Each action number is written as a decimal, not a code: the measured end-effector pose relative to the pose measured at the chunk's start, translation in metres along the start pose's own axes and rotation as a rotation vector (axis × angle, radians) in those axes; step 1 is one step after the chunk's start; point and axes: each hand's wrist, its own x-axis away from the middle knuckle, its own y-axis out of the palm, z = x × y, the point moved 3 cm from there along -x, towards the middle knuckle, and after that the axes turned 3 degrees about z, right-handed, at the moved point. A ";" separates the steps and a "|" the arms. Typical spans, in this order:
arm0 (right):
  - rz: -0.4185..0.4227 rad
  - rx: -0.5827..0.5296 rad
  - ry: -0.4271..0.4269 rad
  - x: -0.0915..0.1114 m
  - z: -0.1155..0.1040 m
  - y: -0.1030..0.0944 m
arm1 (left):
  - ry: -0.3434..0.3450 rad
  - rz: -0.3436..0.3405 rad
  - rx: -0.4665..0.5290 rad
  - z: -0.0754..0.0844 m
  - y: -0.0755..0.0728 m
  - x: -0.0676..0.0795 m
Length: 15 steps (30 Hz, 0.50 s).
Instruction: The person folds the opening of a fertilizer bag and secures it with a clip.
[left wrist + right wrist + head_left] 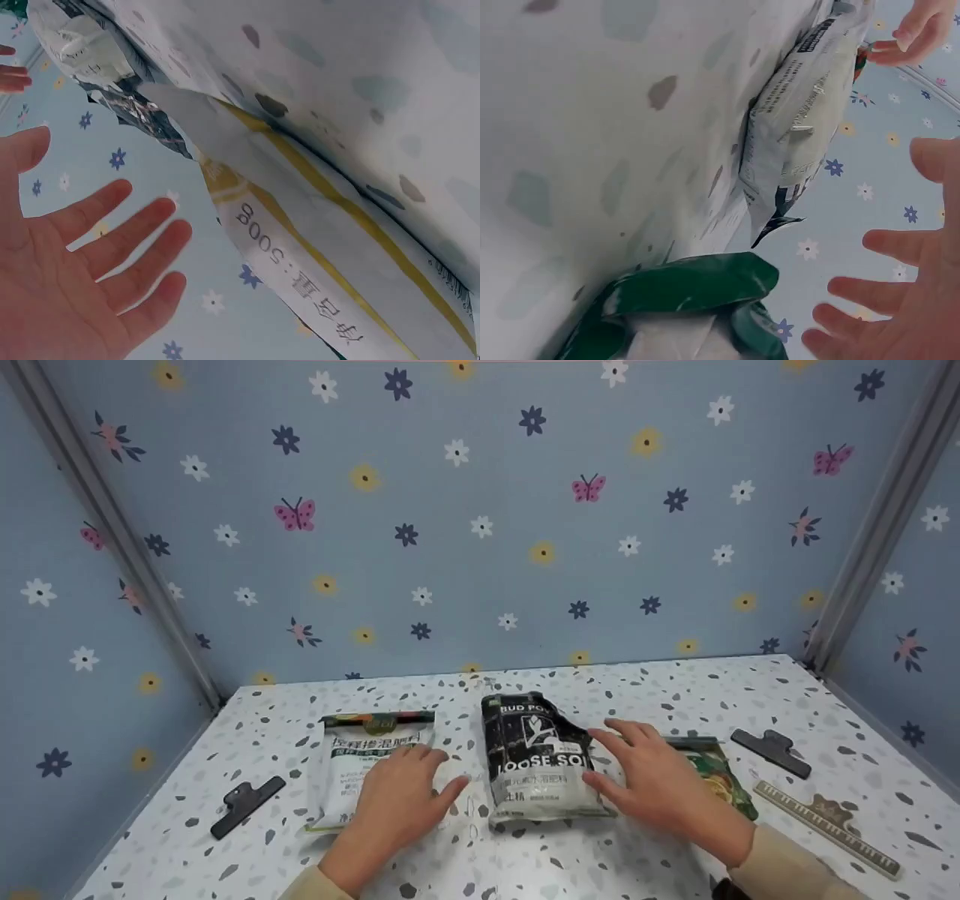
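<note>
My left hand [401,795] hovers over a white fertilizer bag [341,780], fingers spread and holding nothing. In the middle of the table lies a black-and-white "LOOSE SOIL" bag [532,787] with a crumpled top right corner. My right hand [660,780] is at that bag's right side, its fingers apart and nothing in its grip. Partly hidden behind the right hand, a green bag [720,776] with a fruit picture lies on the table. The left wrist view shows the white bag's "500g" end [300,217] beside the open palm. In the right wrist view the green bag [697,289] is below the fingers.
One black clip [247,808] lies left of the white bag, and another black clip [771,753] lies beyond the green bag. A beige ruler-like strip [825,829] with a brown figure is at the right. A flower-patterned wall [480,562] stands behind the speckled table.
</note>
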 end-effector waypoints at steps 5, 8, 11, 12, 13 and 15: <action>-0.003 -0.072 0.006 -0.010 -0.010 0.001 | -0.067 -0.010 0.051 -0.016 -0.003 -0.005; -0.008 -0.127 0.002 -0.017 -0.017 0.003 | -0.115 -0.035 0.089 -0.029 -0.005 -0.007; -0.012 -0.192 -0.011 -0.026 -0.024 0.006 | -0.170 -0.066 0.116 -0.044 -0.009 -0.010; -0.012 -0.208 -0.017 -0.029 -0.027 0.008 | -0.190 -0.071 0.123 -0.050 -0.010 -0.011; -0.010 -0.225 -0.023 -0.032 -0.029 0.010 | -0.208 -0.075 0.124 -0.056 -0.011 -0.011; -0.010 -0.242 -0.024 -0.038 -0.033 0.015 | -0.232 -0.087 0.132 -0.067 -0.014 -0.011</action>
